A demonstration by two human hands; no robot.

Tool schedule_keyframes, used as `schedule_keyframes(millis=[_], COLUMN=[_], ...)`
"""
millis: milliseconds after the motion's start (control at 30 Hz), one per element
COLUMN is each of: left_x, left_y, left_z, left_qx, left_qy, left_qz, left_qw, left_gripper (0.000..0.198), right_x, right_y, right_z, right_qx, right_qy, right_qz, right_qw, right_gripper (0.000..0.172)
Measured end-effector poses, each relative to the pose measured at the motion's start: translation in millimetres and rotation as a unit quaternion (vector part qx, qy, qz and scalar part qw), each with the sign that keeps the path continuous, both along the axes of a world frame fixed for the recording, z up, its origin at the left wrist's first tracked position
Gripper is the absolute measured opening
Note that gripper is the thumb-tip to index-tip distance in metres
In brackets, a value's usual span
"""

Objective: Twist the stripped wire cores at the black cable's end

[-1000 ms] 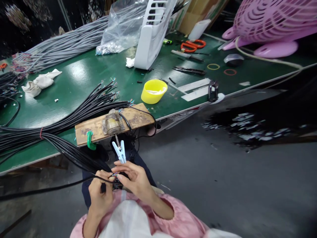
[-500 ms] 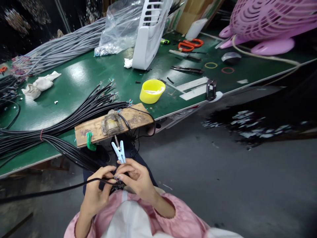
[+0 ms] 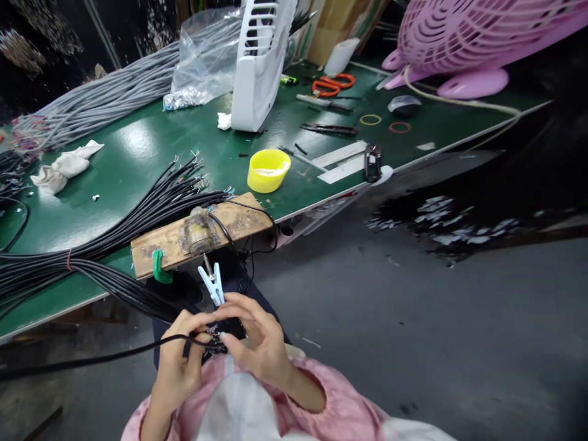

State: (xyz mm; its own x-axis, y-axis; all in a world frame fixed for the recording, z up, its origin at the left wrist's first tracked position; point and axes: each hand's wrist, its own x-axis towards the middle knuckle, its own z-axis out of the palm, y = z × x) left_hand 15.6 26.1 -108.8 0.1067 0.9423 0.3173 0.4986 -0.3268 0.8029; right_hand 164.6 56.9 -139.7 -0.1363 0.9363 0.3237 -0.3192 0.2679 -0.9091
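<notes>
**Holding a black cable end at the lower centre of the frame**

Working low in the picture, the left hand (image 3: 177,361) was closed around a black cable (image 3: 92,357) that ran off toward the lower left edge. The right hand (image 3: 255,337) met it from the right, fingertips pinched on the cable's stripped end (image 3: 214,334), where thin coloured wires showed. Pink sleeves (image 3: 321,398) covered both forearms at the bottom edge.

- Light-blue clothespin (image 3: 212,283): just above the hands, standing off a metal pin below the wooden block.
- Wooden block (image 3: 202,233): left of centre, at the table's near edge, with a green clip (image 3: 158,269) at its lower left corner.
- Bundle of black cables (image 3: 114,226): left side, fanned across the green table (image 3: 147,147), stripped ends pointing to the upper right.
- Yellow bowl (image 3: 267,170): centre, behind the block.
- Grey cables (image 3: 101,101): upper left.
- White cloth (image 3: 62,165): left, near the grey cables.
- Orange scissors (image 3: 333,82): upper centre.
- Pink fan grille (image 3: 459,37): upper right.
</notes>
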Motion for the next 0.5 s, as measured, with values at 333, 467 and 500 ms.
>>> schedule_keyframes(millis=[333,467,500], left_x=[4.1,3.0,2.7], left_y=[0.6,0.1,-0.1], left_z=[-0.4,0.6,0.6], left_qx=[-0.012,-0.026,-0.028], left_qy=[-0.015,-0.016,-0.015], left_qz=[0.036,0.032,0.031], left_qw=[0.999,0.999,0.999], left_gripper=[0.013,0.014,0.014], right_x=[-6.1,-5.5,-5.4], right_y=[-6.4,-6.8,-6.7], right_z=[0.6,-0.3,-0.7], right_qx=[0.046,0.06,0.058], right_qy=[-0.06,-0.068,-0.064], right_qz=[-0.058,-0.084,-0.084], right_qw=[0.995,0.992,0.993], right_gripper=[0.053,0.051,0.05])
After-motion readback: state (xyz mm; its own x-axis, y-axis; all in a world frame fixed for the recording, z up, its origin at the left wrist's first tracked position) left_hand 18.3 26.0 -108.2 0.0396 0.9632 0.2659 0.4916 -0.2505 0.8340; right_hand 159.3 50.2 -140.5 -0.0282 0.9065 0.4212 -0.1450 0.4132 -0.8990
